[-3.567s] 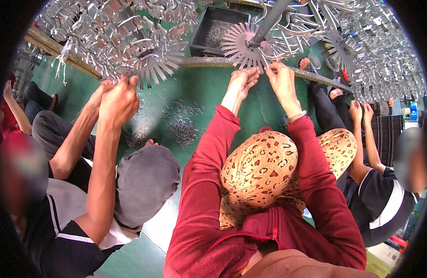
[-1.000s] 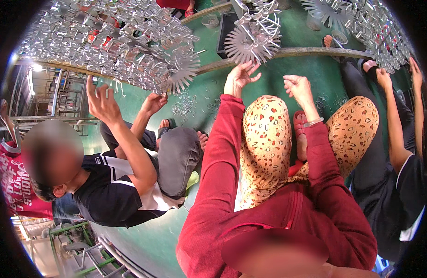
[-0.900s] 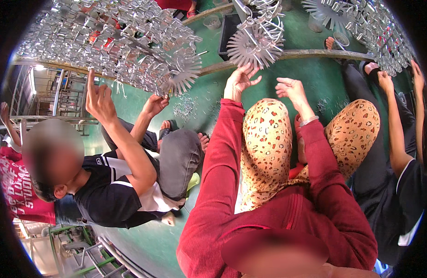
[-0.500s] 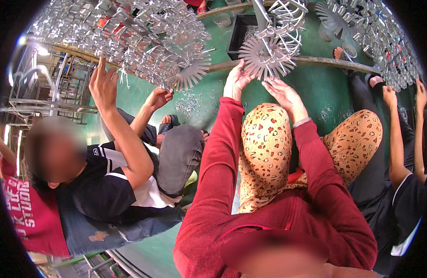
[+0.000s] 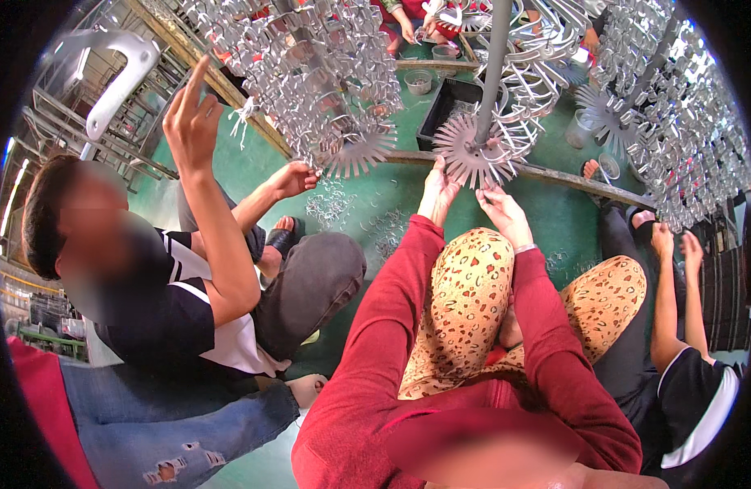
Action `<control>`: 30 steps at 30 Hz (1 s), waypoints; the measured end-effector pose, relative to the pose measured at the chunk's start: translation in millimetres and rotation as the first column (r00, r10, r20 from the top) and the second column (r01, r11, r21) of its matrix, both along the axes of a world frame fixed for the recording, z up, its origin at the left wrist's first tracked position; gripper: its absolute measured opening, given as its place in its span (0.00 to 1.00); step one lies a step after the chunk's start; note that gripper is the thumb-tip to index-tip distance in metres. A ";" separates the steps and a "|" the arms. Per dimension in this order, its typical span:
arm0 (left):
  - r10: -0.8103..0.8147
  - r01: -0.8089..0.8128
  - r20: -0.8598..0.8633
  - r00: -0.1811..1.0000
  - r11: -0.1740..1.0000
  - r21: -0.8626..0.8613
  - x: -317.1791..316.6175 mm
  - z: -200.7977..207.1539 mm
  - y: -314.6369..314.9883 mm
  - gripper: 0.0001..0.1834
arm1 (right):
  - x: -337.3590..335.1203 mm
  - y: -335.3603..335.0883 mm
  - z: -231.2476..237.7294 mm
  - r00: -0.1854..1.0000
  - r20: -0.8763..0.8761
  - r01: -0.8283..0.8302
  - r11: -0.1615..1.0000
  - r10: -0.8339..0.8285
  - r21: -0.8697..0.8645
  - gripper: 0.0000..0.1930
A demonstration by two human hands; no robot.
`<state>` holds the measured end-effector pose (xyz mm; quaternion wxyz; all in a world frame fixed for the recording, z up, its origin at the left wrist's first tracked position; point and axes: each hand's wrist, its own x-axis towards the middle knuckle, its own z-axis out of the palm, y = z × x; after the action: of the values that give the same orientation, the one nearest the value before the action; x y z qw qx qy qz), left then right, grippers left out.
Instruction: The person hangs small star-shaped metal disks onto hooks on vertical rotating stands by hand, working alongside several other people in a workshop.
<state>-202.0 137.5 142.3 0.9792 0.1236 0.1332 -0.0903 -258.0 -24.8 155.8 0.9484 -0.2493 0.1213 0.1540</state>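
A fan-like grey metal disc [image 5: 457, 155] with long narrow teeth sits at the low end of an upright rod [image 5: 496, 57]. Shiny curved metal hooks [image 5: 546, 53] hang along its right side. My left hand [image 5: 439, 194] is closed at the disc's near left edge, fingertips against the teeth. My right hand [image 5: 507, 215] pinches at the near teeth, its fingers together. Any small piece between my fingertips is too small to make out. Both arms reach forward in red sleeves above my patterned trousers.
Left of me, a co-worker's raised hand [image 5: 192, 122] is near a dense hanging cluster of metal pieces [image 5: 310, 81]. Another co-worker's hands [image 5: 662, 240] work at a right-hand cluster [image 5: 677, 147]. A black crate [image 5: 445, 106] stands behind a low bar [image 5: 546, 174]. Loose hooks [image 5: 327, 204] litter the green floor.
The view has shifted, showing more of the far side. My hands stay at the disc's near edge; the left fingers now lie against its teeth. The left co-worker's head has turned.
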 end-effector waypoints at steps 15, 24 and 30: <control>0.131 -0.112 0.295 0.946 0.991 -0.079 6.7 -34.2 -34.5 0.25 | 21.3 -14.9 -29.8 0.982 0.189 0.032 0.999 -0.025 -0.033 0.16; -0.116 0.118 -0.025 0.993 0.945 0.306 -38.5 -11.3 12.4 0.32 | 30.9 -0.2 -27.7 0.994 0.045 0.103 0.991 -0.099 -0.087 0.08; -0.407 0.301 -0.041 0.912 0.600 0.742 -135.5 49.9 55.3 0.23 | 34.7 -3.8 -37.9 0.994 -0.029 0.103 0.993 -0.105 -0.062 0.14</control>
<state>-337.6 192.8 192.2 0.8147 0.5354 0.0654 -0.2131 -223.3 -28.6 117.9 0.9450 -0.2689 0.1540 0.1047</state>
